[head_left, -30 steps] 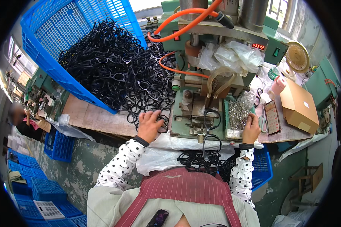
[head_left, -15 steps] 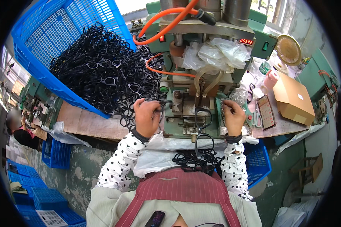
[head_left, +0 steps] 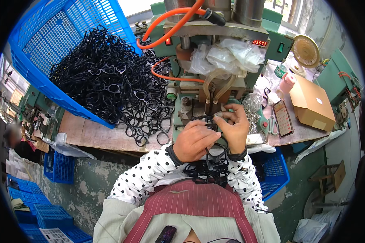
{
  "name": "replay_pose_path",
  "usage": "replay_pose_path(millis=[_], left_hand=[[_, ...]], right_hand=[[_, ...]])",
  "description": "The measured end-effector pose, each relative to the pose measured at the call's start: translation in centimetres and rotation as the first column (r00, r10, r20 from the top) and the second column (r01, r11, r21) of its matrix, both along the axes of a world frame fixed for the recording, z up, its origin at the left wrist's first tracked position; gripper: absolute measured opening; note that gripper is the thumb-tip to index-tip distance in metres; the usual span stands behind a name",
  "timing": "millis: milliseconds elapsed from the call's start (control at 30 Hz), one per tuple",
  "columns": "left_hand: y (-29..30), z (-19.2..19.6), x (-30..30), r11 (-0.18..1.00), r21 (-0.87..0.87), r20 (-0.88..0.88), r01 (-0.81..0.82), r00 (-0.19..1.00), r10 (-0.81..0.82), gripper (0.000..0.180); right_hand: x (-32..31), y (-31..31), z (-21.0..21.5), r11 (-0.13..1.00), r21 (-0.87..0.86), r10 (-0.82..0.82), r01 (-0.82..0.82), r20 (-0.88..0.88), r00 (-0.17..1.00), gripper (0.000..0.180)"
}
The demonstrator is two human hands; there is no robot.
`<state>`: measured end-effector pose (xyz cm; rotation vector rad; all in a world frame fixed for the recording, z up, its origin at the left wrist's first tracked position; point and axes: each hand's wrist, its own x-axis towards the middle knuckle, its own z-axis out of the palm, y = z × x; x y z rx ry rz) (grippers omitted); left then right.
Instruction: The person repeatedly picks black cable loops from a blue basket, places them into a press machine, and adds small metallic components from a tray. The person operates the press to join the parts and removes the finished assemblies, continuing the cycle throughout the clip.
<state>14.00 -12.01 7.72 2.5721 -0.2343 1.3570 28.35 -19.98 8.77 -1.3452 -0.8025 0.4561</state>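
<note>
My left hand [head_left: 195,141] and my right hand [head_left: 236,128] meet in front of the press [head_left: 215,29], just below its two clear tubes [head_left: 221,87]. The left fingers are closed on a black eyeglass frame [head_left: 208,120], mostly hidden by the hands. My right thumb and forefinger pinch together beside it; a tiny bright spot shows at their tips, too small to name. Another black eyeglass frame [head_left: 217,150] hangs below the fingers at the press's front edge. Over my lap lie several more black frames [head_left: 207,172].
A tipped blue crate [head_left: 65,99] spills a heap of black eyeglass frames [head_left: 105,81] onto the table at left. Right of the press are small metal parts [head_left: 252,111], scissors [head_left: 273,126], a phone [head_left: 283,117] and a cardboard box [head_left: 311,103]. A blue basket [head_left: 278,174] stands below right.
My left hand has moved right from beside the heap to the press with a black frame. My right hand has left the small metal parts and moved left to meet it.
</note>
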Motion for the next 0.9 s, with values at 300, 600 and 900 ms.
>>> replay_pose_path(millis=[300,600,900], left_hand=[[-1.1,0.5,-0.9,0.986,0.128,0.014,0.103,0.994,-0.105,0.035],[1.1,-0.3,0.6,0.968,0.058,-0.18,0.246,0.956,-0.232,0.052],[0.9,-0.9,0.5,0.977,0.05,-0.156,0.205,0.968,-0.196,0.051]], right_hand=[[-0.7,2.2,-0.1,0.997,0.08,-0.015,0.019,-0.049,0.999,0.054],[13.1,-2.1,-10.2,0.668,-0.317,-0.349,0.673,0.666,0.66,0.034],[11.5,-3.2,-11.1,0.785,-0.113,-0.286,0.609,0.806,0.518,0.01]])
